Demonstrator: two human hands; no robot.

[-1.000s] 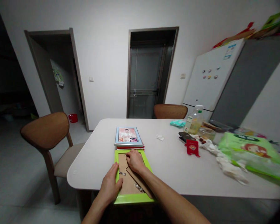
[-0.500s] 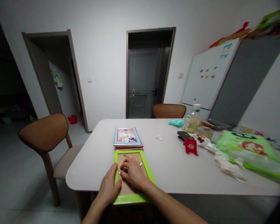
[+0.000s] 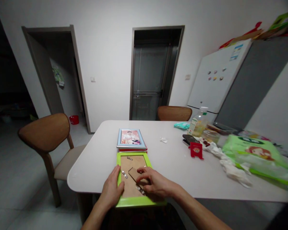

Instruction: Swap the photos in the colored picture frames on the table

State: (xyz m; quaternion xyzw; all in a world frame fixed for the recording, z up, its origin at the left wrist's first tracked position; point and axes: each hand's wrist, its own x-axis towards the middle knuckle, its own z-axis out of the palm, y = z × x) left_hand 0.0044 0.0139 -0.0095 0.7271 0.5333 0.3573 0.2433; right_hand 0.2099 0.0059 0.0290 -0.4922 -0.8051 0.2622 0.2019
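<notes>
A lime-green picture frame (image 3: 132,203) lies back side up at the table's near edge, over my lap. Its brown backing board (image 3: 128,188) carries small metal clips; one clip (image 3: 124,174) is near the left side, another clip (image 3: 129,158) at the top. My left hand (image 3: 112,187) grips the left rim, thumb on the border and fingers along the outer edge. Over the right part of the board, my right hand (image 3: 155,182) has loosely bent fingers spread apart, its lower fingertips beside a metal clip (image 3: 140,190). A thin dark bent line (image 3: 132,174) shows near those fingers.
Just beyond lies a light-blue framed picture (image 3: 131,139) on a red one. To the right are crumpled tissue (image 3: 163,140), a red stand (image 3: 196,150), a dark phone (image 3: 189,138), a bottle (image 3: 198,123) and a green tissue pack (image 3: 256,153). A wooden chair (image 3: 45,134) stands left.
My right hand has moved from the left clip to the right and nearer me, uncovering the middle of the board. My left hand keeps its place on the rim.
</notes>
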